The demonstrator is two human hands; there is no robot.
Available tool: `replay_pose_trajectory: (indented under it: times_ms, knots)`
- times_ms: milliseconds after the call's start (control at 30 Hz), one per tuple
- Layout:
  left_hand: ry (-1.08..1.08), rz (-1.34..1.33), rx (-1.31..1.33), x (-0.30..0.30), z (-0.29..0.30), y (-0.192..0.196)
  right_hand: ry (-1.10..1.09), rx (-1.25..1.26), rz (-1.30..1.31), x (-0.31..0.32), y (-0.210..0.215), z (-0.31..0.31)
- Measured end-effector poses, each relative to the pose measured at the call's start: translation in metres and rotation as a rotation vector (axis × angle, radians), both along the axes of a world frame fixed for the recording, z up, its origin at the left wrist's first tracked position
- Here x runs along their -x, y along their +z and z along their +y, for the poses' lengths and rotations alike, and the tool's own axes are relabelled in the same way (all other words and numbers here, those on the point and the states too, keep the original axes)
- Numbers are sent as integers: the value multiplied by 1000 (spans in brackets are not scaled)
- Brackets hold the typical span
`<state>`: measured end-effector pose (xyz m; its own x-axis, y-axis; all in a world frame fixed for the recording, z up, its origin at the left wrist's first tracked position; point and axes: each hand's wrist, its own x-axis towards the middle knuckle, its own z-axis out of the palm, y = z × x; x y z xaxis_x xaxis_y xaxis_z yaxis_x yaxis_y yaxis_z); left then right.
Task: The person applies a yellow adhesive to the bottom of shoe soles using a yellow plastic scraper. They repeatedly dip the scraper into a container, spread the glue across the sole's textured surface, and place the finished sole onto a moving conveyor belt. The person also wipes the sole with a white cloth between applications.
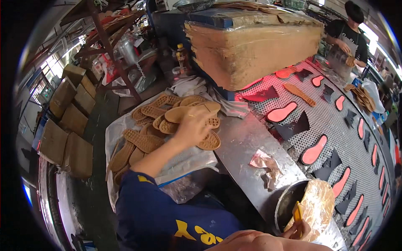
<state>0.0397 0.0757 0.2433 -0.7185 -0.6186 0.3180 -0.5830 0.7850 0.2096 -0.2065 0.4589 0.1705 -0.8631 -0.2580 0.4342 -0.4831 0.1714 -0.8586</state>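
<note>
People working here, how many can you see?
2. The camera wearer shows a left hand on the tan soles and a right hand holding a yellow tool. Another person stands top right, beside the conveyor. More may be hidden.

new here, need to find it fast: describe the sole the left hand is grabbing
Start at the heap of tan rubber soles on clear plastic left of the steel table. The left hand grips the topmost sole, smooth side up, unlike its waffle-treaded neighbours.

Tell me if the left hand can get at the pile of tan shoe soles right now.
Probably yes: the left hand already rests on the soles, heaped in the open on a plastic sheet, with nothing covering them.
</note>
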Motion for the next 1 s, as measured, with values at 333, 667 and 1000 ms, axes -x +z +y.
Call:
replay_pose_trajectory:
  times_ms: [333, 667, 1000]
  knots:
    - [754, -242, 83, -74, -14, -33, 120, -440, 176, 5, 10, -17]
    - [113, 184, 263, -48, 12, -21, 156, -466, 165, 2, 17, -14]
    - [-221, 528, 394, 36, 53, 38, 201, -406, 102, 5, 13, -5]
